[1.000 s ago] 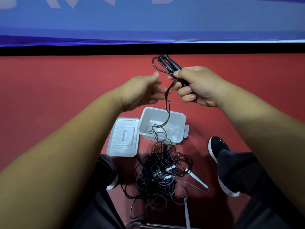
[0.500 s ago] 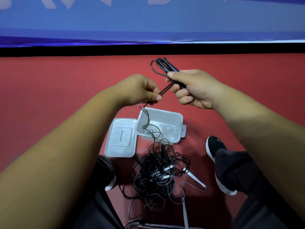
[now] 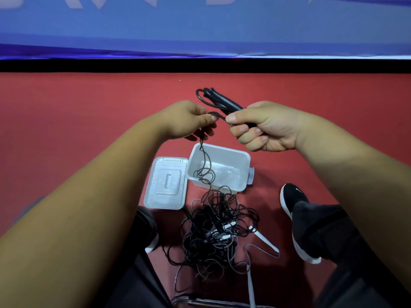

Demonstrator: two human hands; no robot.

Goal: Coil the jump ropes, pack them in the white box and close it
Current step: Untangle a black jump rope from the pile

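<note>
My right hand (image 3: 264,127) grips the two black handles (image 3: 224,103) of a black jump rope, held up above the floor. My left hand (image 3: 189,121) pinches the same rope's cord (image 3: 205,156) just left of the handles. From there the cord hangs down through the open white box (image 3: 242,161) into a tangled pile of black and grey ropes (image 3: 213,232) on the red floor. The box's white lid (image 3: 166,183) lies flat to the left of the box. A white rope handle (image 3: 265,241) sticks out of the pile's right side.
My legs in dark trousers and black shoes (image 3: 293,210) flank the pile on both sides. A clear container rim (image 3: 200,302) shows at the bottom edge. A black strip and blue wall (image 3: 200,30) bound the red floor (image 3: 66,112) at the back.
My left hand closed on the cord below the handles, then drew it up and leftward, close beside my right hand. My right hand kept the handles nearly in place.
</note>
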